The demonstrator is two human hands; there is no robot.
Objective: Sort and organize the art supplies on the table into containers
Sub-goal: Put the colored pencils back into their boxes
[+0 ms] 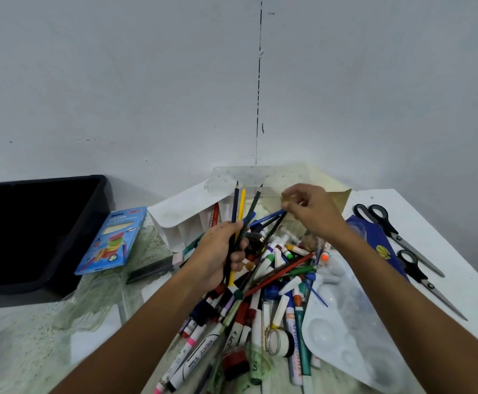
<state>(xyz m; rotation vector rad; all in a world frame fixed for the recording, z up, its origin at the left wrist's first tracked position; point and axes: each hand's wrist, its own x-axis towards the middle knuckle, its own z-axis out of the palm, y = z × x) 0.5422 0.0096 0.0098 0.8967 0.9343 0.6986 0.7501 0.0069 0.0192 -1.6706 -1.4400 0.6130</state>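
The left hand (217,251) has its grip curled round a bundle of colored pencils (239,220), which stand nearly upright with their sharpened tips fanning out above the fist: a dark blue one, a yellow one and a dark green one are plain to see, and the yellow shaft shows again below the hand. The right hand (310,211) hovers just beyond and to the right, its fingertips pinching the far end of a blue pencil (269,218) that slants down toward the left hand.

Beneath both hands lies a dense heap of art supplies (263,294) on the table (419,209): white-barrelled markers with coloured caps, small paint tubes, brushes, a red pencil lying aslant, and a roll of tape (279,342) near the front. A clear plastic paint palette (351,331) with round wells rests against the heap's right side. Behind the heap sits a white plastic tray (175,220) with ribbed slots, and beyond it a clear box (260,180) against the wall.

To the left, a blue box of neon pencils (112,240) lies flat beside a black case (33,228). On the right, two pairs of black-handled scissors (399,240) lie well apart from the heap, next to a dark blue pouch (374,237).
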